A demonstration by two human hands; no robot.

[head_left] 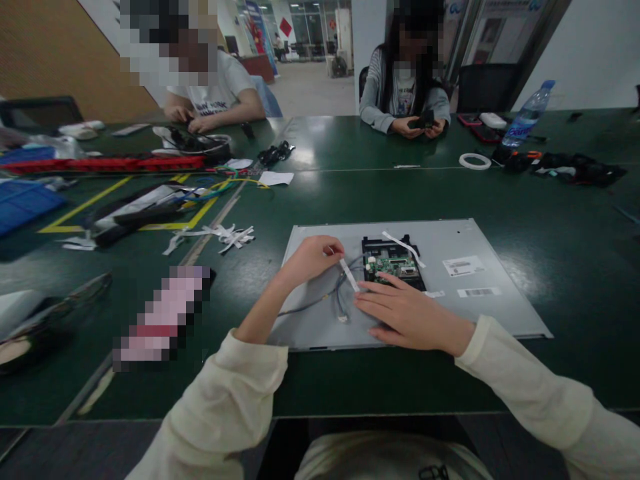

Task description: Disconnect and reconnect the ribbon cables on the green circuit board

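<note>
Green table (350, 193), pretty loaded. Grey panel (435, 253) right under pinching left hand (313, 257). Phone (160, 310) off left of grip, white strips (233, 236) beyond phone, tape roll (475, 167) plus bottle (527, 117) far right of grip.

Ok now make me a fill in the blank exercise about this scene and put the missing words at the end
The left hand pinches a strip whose color is ____.
On the gray panel, the green circuit board sits in a frame colored ____.
Of these two hands, the one nearer the barcode label is the ____ one.
The plastic bottle has a cap colored ____.

Missing words: white; black; right; blue.
</note>
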